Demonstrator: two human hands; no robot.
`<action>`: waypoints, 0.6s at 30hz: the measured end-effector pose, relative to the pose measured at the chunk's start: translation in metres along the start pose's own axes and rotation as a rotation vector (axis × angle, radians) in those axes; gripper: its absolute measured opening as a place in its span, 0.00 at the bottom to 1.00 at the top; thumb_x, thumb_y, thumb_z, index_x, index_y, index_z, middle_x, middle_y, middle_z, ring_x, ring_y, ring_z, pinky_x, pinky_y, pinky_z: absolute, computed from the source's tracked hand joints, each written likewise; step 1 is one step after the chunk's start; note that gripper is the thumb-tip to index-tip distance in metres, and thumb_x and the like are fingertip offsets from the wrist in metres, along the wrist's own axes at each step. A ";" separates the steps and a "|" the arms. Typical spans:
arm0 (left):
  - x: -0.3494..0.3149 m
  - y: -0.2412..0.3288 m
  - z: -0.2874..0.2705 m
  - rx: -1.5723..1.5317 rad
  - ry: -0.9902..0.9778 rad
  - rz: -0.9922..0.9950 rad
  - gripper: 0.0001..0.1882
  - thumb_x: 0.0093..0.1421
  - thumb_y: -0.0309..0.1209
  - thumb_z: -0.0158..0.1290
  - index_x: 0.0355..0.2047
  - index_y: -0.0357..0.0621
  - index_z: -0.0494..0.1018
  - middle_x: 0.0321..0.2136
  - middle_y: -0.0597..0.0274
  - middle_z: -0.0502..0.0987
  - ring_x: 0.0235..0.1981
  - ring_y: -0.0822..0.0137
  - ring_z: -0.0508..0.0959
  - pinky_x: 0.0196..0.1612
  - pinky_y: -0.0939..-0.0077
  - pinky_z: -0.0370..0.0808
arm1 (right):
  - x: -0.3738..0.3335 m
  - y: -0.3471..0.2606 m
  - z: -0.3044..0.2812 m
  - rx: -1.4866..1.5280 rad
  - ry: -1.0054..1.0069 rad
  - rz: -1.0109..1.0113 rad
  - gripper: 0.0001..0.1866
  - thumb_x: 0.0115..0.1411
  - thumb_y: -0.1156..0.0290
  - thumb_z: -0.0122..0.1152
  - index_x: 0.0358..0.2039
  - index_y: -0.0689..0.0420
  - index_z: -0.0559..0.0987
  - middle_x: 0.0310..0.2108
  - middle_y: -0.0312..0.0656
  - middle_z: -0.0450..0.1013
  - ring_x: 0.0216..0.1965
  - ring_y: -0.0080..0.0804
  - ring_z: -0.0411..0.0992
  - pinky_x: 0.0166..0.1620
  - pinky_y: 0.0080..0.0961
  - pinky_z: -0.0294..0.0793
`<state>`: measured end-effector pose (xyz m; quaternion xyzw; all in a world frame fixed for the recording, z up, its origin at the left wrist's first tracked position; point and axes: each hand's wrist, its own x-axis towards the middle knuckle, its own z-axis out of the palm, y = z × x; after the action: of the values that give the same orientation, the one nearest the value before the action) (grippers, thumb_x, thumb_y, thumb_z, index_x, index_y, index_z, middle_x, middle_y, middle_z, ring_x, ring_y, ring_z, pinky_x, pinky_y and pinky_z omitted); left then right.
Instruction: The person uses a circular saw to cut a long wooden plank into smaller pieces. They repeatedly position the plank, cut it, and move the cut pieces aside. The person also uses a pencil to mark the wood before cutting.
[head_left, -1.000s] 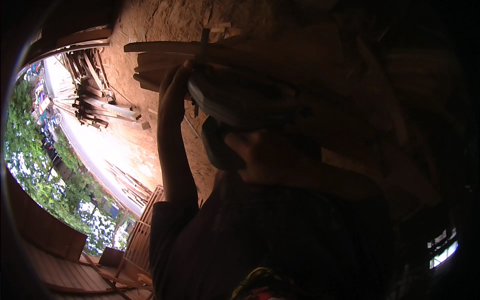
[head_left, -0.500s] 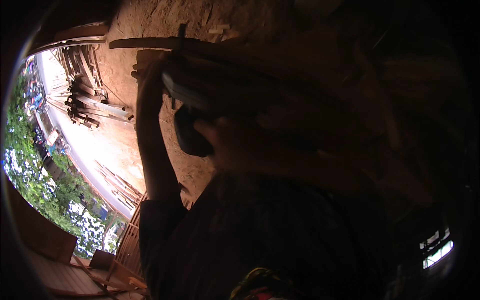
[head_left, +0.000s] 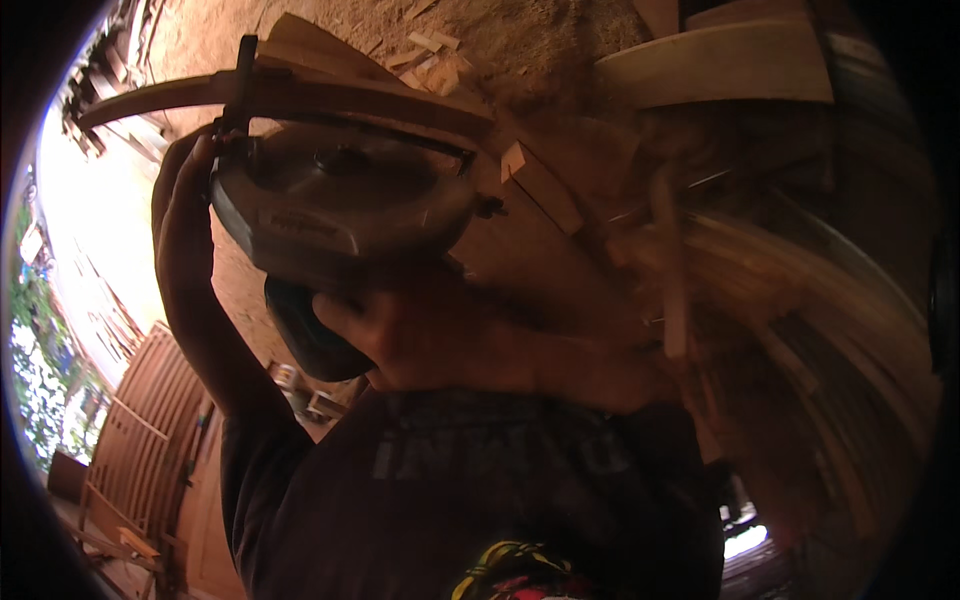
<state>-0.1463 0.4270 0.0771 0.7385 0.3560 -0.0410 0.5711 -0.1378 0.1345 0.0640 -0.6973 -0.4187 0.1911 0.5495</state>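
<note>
A dark circular saw [head_left: 345, 205] with a rounded guard and a teal body part spans the space between my two hands. My right hand [head_left: 400, 335] is closed on its rear handle, with the forearm coming across my chest from the right. My left hand [head_left: 188, 185] curls against the saw's left front end, its fingertips partly hidden behind the saw. A long wooden strip [head_left: 385, 102] runs along the saw's far side. Across that strip stands a narrow dark bar [head_left: 242, 85], joined to the saw's front. The blade is hidden.
Several loose boards lie at the right, among them a wide plank [head_left: 720, 70] at the far right and a short squared piece [head_left: 540, 190]. Small offcuts [head_left: 435, 42] rest on the dusty ground. A slatted wooden panel [head_left: 140, 420] stands at the lower left.
The view has swung and brightened, so the boards at the right now show. Saw and both hands appear farther left, and both hands keep their places on it.
</note>
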 end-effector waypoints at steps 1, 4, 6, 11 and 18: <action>-0.004 -0.014 -0.001 -0.008 -0.008 -0.018 0.22 0.75 0.42 0.54 0.58 0.37 0.78 0.50 0.61 0.83 0.55 0.70 0.78 0.61 0.72 0.69 | -0.003 -0.002 0.000 -0.010 -0.059 0.033 0.26 0.40 0.68 0.77 0.42 0.60 0.81 0.36 0.50 0.77 0.39 0.51 0.81 0.42 0.50 0.82; -0.035 -0.042 -0.006 0.053 0.046 -0.119 0.27 0.75 0.45 0.52 0.62 0.35 0.75 0.52 0.56 0.82 0.54 0.65 0.78 0.61 0.72 0.70 | -0.020 -0.010 -0.002 0.021 -0.343 0.125 0.43 0.34 0.64 0.85 0.55 0.59 0.80 0.50 0.52 0.78 0.53 0.51 0.80 0.54 0.49 0.82; -0.056 -0.056 -0.001 0.033 0.088 -0.201 0.30 0.72 0.50 0.54 0.63 0.37 0.76 0.52 0.56 0.82 0.56 0.63 0.77 0.64 0.70 0.67 | -0.029 -0.014 -0.003 0.028 -0.384 0.141 0.43 0.33 0.66 0.85 0.55 0.59 0.80 0.49 0.51 0.79 0.52 0.50 0.80 0.54 0.47 0.83; -0.081 -0.084 0.001 0.000 0.095 -0.267 0.34 0.71 0.53 0.54 0.64 0.37 0.74 0.54 0.53 0.82 0.58 0.62 0.76 0.64 0.67 0.66 | -0.035 -0.020 -0.003 0.067 -0.500 0.216 0.40 0.35 0.70 0.83 0.54 0.61 0.80 0.48 0.52 0.79 0.51 0.52 0.81 0.52 0.45 0.85; -0.084 -0.072 0.015 0.009 0.125 -0.270 0.36 0.70 0.54 0.55 0.65 0.36 0.73 0.55 0.49 0.81 0.59 0.57 0.75 0.66 0.60 0.65 | -0.036 -0.024 -0.005 0.024 -0.504 0.217 0.37 0.37 0.73 0.80 0.53 0.63 0.80 0.45 0.54 0.80 0.48 0.52 0.83 0.50 0.45 0.86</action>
<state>-0.2448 0.3809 0.0526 0.6875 0.4869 -0.0729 0.5337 -0.1636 0.1039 0.0808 -0.6620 -0.4626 0.4212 0.4126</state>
